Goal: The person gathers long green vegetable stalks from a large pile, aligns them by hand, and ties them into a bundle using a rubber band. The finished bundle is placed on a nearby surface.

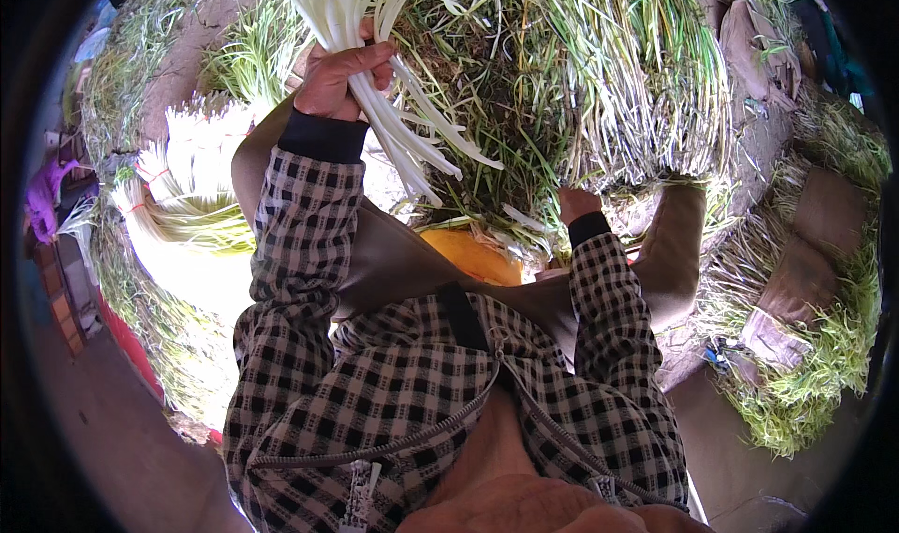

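My left hand (pixel 344 76) is raised at the upper left, its fingers closed around a bunch of pale leafy stalks (pixel 400 139), probably garlic chives. The stalk ends hang down to the right. Low in front of me, near the right knee, is my right hand (pixel 580 204); its fingers are mostly hidden, and whether they hold anything does not show. Just above it lies a large pile of untrimmed green and white stalks (pixel 639 97). Between the legs, an orange-yellow object (pixel 474 255) sits partly covered by loose leaves.
Tied bundles of pale stalks (pixel 204 132) lie at the left beside the knee, in bright light. Loose green leaf waste (pixel 491 97) covers the ground ahead. More stalks (pixel 737 245) and brown sheet-like pieces (pixel 801 273) lie at the right. A purple cloth or bag (pixel 43 199) is at the far left.
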{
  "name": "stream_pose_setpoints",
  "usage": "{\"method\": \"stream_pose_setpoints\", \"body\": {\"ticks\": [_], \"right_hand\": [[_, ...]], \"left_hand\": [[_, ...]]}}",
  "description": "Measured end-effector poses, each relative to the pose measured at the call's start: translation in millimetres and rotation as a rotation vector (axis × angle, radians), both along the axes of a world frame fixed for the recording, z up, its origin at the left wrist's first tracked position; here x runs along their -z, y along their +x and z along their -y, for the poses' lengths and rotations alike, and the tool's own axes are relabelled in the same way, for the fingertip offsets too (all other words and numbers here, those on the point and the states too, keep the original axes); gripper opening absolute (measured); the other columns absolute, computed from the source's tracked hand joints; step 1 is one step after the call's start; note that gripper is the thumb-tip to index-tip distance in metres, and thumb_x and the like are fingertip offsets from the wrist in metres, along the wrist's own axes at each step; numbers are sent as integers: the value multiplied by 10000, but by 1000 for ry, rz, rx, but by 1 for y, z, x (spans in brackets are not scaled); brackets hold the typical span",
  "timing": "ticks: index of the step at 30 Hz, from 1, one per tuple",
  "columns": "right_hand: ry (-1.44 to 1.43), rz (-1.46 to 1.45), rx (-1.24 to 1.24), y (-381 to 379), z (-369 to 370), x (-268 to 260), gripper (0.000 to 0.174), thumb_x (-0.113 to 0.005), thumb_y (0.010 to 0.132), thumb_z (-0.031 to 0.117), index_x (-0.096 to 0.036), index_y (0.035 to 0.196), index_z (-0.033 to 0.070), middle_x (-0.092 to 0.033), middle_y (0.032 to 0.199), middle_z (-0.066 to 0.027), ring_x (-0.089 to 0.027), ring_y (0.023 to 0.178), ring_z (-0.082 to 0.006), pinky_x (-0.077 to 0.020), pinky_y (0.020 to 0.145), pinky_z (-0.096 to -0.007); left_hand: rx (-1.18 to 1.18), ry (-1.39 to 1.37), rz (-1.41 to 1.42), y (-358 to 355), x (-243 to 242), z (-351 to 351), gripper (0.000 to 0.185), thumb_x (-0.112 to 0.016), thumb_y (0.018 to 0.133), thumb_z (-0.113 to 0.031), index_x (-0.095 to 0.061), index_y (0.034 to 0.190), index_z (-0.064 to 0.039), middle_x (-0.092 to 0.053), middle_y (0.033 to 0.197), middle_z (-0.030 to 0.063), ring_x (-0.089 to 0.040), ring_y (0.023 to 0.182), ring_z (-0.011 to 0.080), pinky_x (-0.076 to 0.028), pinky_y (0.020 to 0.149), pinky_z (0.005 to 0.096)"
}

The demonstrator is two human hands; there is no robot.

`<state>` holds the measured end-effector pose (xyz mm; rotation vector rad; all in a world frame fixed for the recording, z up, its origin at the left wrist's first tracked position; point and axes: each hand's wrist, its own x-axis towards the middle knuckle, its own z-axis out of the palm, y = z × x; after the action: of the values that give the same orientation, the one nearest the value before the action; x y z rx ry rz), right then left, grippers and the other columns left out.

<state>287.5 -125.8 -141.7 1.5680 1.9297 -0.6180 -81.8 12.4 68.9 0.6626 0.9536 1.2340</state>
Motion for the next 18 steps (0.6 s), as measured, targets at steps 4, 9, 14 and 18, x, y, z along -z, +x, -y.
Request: {"method": "stream_pose_setpoints", "body": {"ticks": [4, 9, 14, 18], "right_hand": [[328, -537, 201, -36, -33, -85, 144, -579, 821, 149, -611, 942, 76, -654, 789, -123, -650, 717, -259, -523, 644, -385], [71, -1383, 410, -74, -47, -100, 199, -615, 836, 104, -603, 1030, 64, -625, 940, -91, -602, 863, -163, -493, 759, -292], [-212, -1461, 555, -87, -38, -87, 135, -571, 876, 102, -612, 972, 17, -613, 866, -35, -561, 806, -96, -470, 733, -249], [-238, -1276, 639, -86, -29, -98, 113, -561, 880, 115, -580, 938, 21, -582, 740, -16, -526, 667, -87, -450, 623, -253]], "left_hand": [[76, -52, 46, 10, 7, 0, 216, -641, 764, 62, -549, 898, -80, -571, 690, 78, -539, 508, 175, -425, 450, 272], [246, -70, 52, 18, 21, -1, 236, -651, 766, 32, -527, 928, -86, -579, 865, 149, -531, 566, 147, -459, 506, 241], [255, -139, 50, 28, 28, 1, 239, -647, 767, 39, -519, 927, -85, -581, 854, 140, -540, 570, 164, -457, 501, 266], [151, -109, 89, 37, 23, 6, 238, -652, 748, 62, -535, 868, -106, -584, 703, 46, -558, 558, 155, -435, 499, 284]]}}
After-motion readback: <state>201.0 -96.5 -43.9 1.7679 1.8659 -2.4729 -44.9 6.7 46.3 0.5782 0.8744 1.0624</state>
